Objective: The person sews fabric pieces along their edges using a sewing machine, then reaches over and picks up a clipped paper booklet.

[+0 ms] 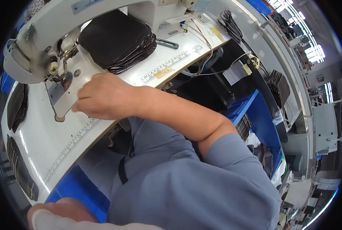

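Note:
My right hand point(104, 96) is over the front of the sewing machine point(29, 57) bed, beside the metal plate point(59, 96) under the needle area. Its fingers are curled together, and whatever may be between them is hidden. My left hand point(63, 209) is low at the bottom left, smeared and cut off, with a white covering on part of it; its fingers cannot be made out. Behind the right hand lies a thick stack of dark fabric pieces point(115, 34). A grey utility knife point(167, 44) rests just right of that stack.
Dark pieces point(17, 105) and striped fabric pieces point(21, 168) lie along the table's left edge. Printed rulers point(73, 147) run along the front edge. A blue bin point(272, 143) with fabric stands at right. Cables point(209, 44) hang over the table edge.

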`<state>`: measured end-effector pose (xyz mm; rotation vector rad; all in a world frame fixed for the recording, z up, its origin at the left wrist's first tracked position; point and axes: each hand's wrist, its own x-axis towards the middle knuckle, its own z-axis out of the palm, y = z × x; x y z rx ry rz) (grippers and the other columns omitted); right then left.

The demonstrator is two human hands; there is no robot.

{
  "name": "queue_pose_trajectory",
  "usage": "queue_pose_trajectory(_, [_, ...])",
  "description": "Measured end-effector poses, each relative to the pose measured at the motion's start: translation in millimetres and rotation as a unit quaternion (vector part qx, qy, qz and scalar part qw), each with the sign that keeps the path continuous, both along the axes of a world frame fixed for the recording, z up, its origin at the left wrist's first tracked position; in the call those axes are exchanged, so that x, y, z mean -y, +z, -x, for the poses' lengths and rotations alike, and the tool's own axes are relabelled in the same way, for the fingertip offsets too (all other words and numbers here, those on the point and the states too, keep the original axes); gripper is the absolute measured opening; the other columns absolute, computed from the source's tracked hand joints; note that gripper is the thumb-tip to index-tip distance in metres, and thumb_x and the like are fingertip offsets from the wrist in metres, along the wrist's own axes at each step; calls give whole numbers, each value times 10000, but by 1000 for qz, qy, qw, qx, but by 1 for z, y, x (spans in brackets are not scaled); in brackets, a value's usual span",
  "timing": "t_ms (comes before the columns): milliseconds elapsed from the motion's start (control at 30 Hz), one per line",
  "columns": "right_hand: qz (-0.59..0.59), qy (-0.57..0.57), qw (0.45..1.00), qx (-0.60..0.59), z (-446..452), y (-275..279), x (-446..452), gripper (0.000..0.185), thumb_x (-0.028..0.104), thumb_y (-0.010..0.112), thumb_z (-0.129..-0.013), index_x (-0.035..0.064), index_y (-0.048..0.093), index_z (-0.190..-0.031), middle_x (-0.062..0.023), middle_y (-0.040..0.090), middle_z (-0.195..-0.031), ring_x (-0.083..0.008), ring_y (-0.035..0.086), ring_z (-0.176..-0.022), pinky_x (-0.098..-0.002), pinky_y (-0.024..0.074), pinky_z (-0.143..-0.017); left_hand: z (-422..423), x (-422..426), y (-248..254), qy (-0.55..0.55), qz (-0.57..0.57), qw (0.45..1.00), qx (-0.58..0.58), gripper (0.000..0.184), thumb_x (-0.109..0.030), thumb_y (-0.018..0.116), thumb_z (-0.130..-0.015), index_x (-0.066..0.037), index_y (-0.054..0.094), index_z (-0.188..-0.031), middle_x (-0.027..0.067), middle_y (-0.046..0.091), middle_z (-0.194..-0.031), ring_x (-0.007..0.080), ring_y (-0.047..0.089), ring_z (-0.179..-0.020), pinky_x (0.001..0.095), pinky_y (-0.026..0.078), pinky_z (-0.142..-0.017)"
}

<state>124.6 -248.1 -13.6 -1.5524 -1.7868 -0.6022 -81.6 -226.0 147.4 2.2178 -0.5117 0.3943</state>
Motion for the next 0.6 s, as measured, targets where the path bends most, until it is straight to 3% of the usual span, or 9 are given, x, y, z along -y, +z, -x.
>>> queue_pose_trajectory(67, [-36,35,998,-32,3,4,42,231,139,742,-816,147,775,-1045,11,587,-745,-206,600,-653,-389,453,-574,1,1,0,2,8,1000,-9,195,-147,755,-903,-32,633,-1004,-3,695,-871,161,683,-742,273,618,-842])
queue_pose_trajectory(200, [-35,-120,991,-45,-16,15,149,302,56,717,-813,88,774,-1108,3,635,-743,-186,593,-577,-334,452,-550,4,4,2,11,14,1000,-22,157,-131,743,-909,-39,632,-971,-7,685,-844,143,673,-717,273,619,-834])
queue_pose_trajectory(233, [-23,-167,984,-55,-21,24,180,278,14,699,-846,46,766,-1114,-41,697,-807,-153,620,-600,-296,458,-561,5,5,2,14,14,999,-25,148,-128,740,-911,-41,631,-963,-9,682,-838,139,670,-711,273,619,-832])
queue_pose_trajectory(300, [-112,-316,918,-212,-27,7,230,157,48,650,-991,9,755,-1102,-26,701,-845,-67,584,-690,-226,445,-612,7,7,3,24,17,999,-33,132,-120,734,-914,-45,631,-947,-11,676,-824,130,665,-699,273,620,-828])
queue_pose_trajectory(333, [-163,-387,854,-308,-31,2,257,155,96,645,-1018,18,756,-1093,13,667,-832,-48,566,-727,-205,440,-655,8,10,5,28,19,999,-37,124,-116,731,-916,-47,630,-939,-12,674,-817,125,662,-693,273,620,-826])
queue_pose_trajectory(400, [-277,-436,786,-339,-57,-20,322,142,139,663,-1017,39,748,-1071,22,643,-834,-43,562,-757,-194,437,-686,7,18,7,39,20,998,-46,112,-108,725,-919,-51,629,-922,-14,668,-804,117,657,-680,272,621,-822])
queue_pose_trajectory(467, [-319,-501,700,-396,-86,-47,391,141,95,704,-978,7,708,-1088,-21,696,-971,-82,613,-852,-236,497,-772,5,29,12,56,25,997,-54,103,-101,719,-922,-54,629,-906,-16,663,-790,108,652,-668,272,621,-819])
queue_pose_trajectory(500, [-285,-578,647,-408,-95,-57,419,247,139,757,-943,-13,673,-1118,-45,704,-991,-94,628,-891,-248,503,-815,4,35,17,66,24,996,-60,100,-97,716,-923,-56,628,-898,-17,660,-784,103,650,-661,272,622,-817])
queue_pose_trajectory(600, [-114,-708,595,-363,-105,-73,475,659,389,887,-805,-53,643,-1229,-174,712,-1167,-238,683,-1087,-348,529,-969,3,60,36,112,24,990,-84,99,-86,707,-928,-62,627,-874,-20,652,-763,90,642,-643,272,623,-811])
